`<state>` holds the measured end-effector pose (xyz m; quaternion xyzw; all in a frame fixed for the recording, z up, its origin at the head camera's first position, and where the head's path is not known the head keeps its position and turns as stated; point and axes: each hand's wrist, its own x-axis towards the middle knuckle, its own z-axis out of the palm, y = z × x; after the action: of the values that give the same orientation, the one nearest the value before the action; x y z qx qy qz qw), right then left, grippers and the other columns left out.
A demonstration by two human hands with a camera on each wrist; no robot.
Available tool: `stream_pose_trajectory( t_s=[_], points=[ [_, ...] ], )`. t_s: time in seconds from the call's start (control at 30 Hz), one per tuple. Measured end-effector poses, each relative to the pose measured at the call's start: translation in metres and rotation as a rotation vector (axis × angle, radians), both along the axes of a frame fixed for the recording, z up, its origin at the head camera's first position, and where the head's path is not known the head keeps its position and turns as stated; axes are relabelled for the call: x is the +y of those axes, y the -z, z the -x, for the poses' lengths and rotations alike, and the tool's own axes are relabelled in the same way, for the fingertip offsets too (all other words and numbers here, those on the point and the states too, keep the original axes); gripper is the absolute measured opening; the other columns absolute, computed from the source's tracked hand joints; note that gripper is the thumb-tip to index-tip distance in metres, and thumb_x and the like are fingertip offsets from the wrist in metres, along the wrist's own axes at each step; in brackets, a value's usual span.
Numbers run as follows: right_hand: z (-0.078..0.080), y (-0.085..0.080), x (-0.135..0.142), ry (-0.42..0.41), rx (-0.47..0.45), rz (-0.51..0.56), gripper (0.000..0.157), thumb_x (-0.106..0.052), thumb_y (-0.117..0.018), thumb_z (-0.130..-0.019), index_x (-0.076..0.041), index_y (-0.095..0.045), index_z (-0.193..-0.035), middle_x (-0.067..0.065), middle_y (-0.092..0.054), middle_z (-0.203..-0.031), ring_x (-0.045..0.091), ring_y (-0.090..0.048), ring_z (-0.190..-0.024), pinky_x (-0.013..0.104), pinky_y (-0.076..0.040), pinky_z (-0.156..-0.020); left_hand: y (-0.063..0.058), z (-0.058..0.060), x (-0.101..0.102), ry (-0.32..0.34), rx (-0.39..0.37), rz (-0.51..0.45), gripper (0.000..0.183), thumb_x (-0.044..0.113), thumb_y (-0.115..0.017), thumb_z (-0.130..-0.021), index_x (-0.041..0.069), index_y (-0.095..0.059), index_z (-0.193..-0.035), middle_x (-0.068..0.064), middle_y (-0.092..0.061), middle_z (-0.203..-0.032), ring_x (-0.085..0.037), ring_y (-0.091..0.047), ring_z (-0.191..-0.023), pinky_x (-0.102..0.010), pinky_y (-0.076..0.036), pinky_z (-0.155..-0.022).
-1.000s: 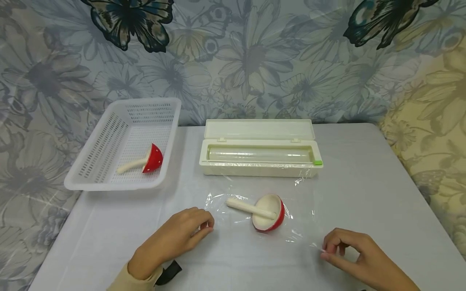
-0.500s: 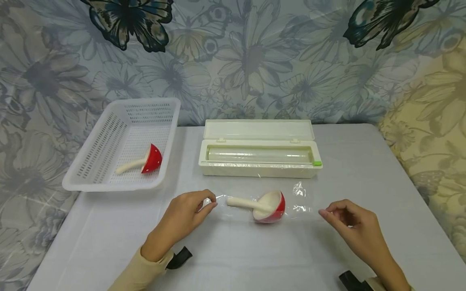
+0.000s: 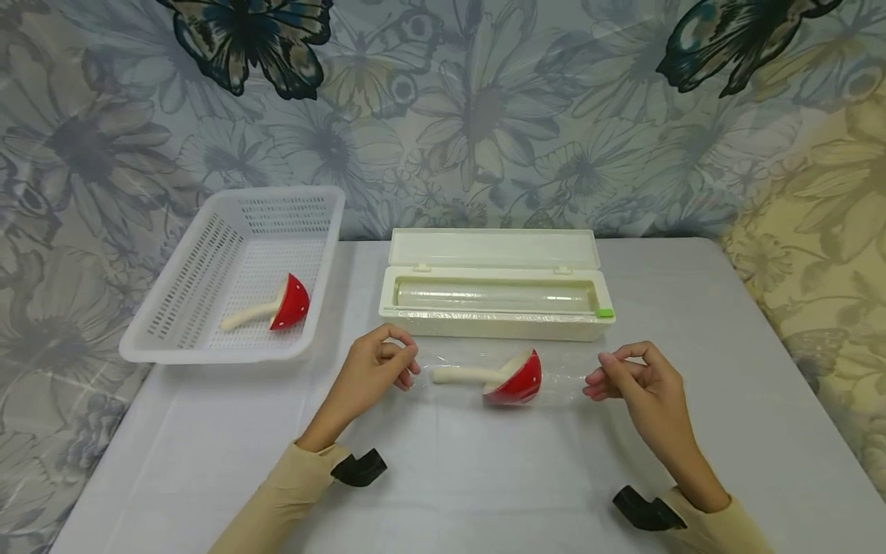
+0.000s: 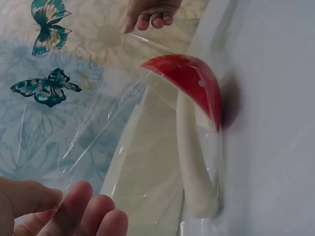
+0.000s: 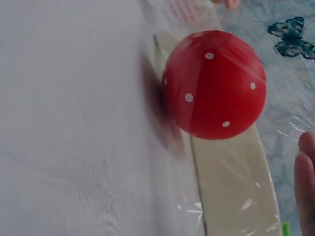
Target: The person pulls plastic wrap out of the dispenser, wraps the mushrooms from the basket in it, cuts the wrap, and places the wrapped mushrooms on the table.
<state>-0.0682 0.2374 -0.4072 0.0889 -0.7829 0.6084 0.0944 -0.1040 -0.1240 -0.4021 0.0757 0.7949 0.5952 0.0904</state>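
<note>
A toy mushroom (image 3: 514,385), with a red, white-dotted cap and a cream stem, lies within clear cling film (image 3: 562,369) in front of the dispenser box. My left hand (image 3: 370,368) pinches one corner of the film between thumb and forefinger, left of the stem. On the cap's side, my right hand (image 3: 644,385) pinches the opposite corner. The left wrist view shows the film stretched up between both hands, and the mushroom (image 4: 197,88) on its far side wrapped by it. In the right wrist view, the dotted cap (image 5: 214,83) partly hides the box.
An off-white cling film dispenser (image 3: 494,327) stands lid up behind the mushroom, its roll (image 3: 494,292) visible inside and a green slider (image 3: 604,313) at its right end. At the left is a white slotted basket (image 3: 208,356) holding a second toy mushroom (image 3: 291,302).
Both hands have risen away from me toward the dispenser, carrying the film's near edge over the mushroom. The mushroom has rolled slightly backward, its cap now turned more toward me.
</note>
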Motion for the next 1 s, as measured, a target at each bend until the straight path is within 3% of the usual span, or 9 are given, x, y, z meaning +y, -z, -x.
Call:
stream_pose_trajectory(
  t_s=[0.23,0.43,0.63,0.87,1.0],
  points=[
    [0.019,0.007,-0.007,-0.023,-0.038,0.137,0.004,-0.005,-0.052,-0.101,-0.004,-0.049,-0.103,-0.009,-0.076,-0.096,0.007,-0.075,-0.083,0.023,-0.059,-0.070,0.015,0.011,0.007,-0.027,-0.050,-0.285,0.016,0.007,-0.056,-0.100,-0.005,-0.053,-0.110,-0.033,-0.068,-0.106,-0.018,-0.073,-0.085,-0.035,-0.061,-0.080],
    [0.032,0.015,-0.015,-0.050,-0.076,0.234,0.006,-0.011,-0.049,-0.104,-0.006,-0.046,-0.106,-0.011,-0.073,-0.110,0.008,-0.074,-0.095,0.023,-0.059,-0.077,0.026,0.015,0.019,-0.055,-0.038,-0.347,0.014,0.009,-0.051,-0.103,-0.001,-0.046,-0.111,-0.032,-0.066,-0.118,-0.030,-0.071,-0.104,-0.034,-0.058,-0.089],
    [0.037,0.024,-0.025,-0.116,-0.131,0.235,0.008,-0.015,-0.048,-0.105,-0.008,-0.045,-0.105,-0.015,-0.069,-0.118,0.004,-0.071,-0.104,0.022,-0.057,-0.085,0.031,0.018,0.035,-0.041,-0.018,-0.316,0.009,0.007,-0.047,-0.104,0.000,-0.043,-0.107,-0.031,-0.066,-0.119,-0.040,-0.066,-0.113,-0.038,-0.056,-0.094],
    [0.034,0.029,-0.035,-0.143,-0.184,0.129,0.018,-0.010,-0.050,-0.104,0.003,-0.045,-0.115,-0.020,-0.061,-0.124,-0.006,-0.064,-0.105,0.016,-0.054,-0.087,0.038,0.018,0.050,0.055,0.030,-0.135,0.011,0.014,-0.041,-0.107,0.004,-0.039,-0.104,-0.021,-0.067,-0.125,-0.033,-0.063,-0.120,-0.040,-0.052,-0.098],
    [0.034,0.029,-0.039,-0.164,-0.218,-0.003,0.036,-0.011,-0.056,-0.101,0.004,-0.043,-0.131,-0.003,-0.054,-0.138,-0.001,-0.060,-0.114,0.014,-0.053,-0.087,0.040,0.018,0.053,0.112,0.048,0.018,0.013,0.018,-0.043,-0.107,0.006,-0.042,-0.110,-0.014,-0.065,-0.131,-0.029,-0.060,-0.124,-0.040,-0.048,-0.098]
  ],
)
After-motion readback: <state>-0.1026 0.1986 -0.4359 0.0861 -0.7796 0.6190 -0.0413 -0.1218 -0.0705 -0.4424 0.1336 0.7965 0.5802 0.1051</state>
